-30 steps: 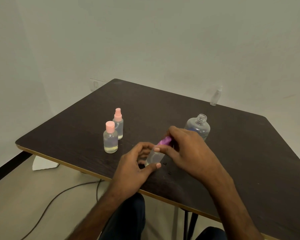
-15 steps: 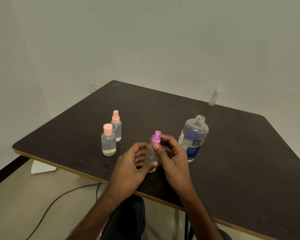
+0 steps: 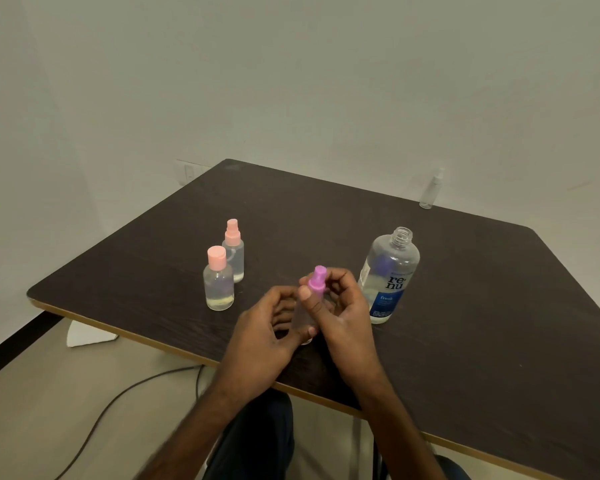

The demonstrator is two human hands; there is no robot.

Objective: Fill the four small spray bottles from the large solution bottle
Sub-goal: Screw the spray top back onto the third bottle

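Table (image 3: 482, 306) of dark wood grain, set against a pale wall, carries every bottle in the shot. A person seated at its near edge works with both hands over the front of the top.

To the right stands the solution bottle (image 3: 388, 278), upright, uncapped, its blue label facing the camera and clear liquid low inside. It sits just beside the right hand (image 3: 347, 317), apart from it.

The left hand (image 3: 260, 337) curls round the clear body of the purple bottle (image 3: 303, 315), thumb (image 3: 310, 330) across the front near the base. The bottle stands upright between the two hands. Whether its base touches the table cannot be told.

Right thumb and fingers close in a pinch on its purple sprayer (image 3: 317, 280), which pokes up above the fingertips.

Well to the left stand two pink-topped bottles, touching or nearly so: a flat-capped one (image 3: 218, 280) in front, a sprayer-topped one (image 3: 234, 249) behind.

A slim clear bottle (image 3: 430, 190) stands at the far edge.
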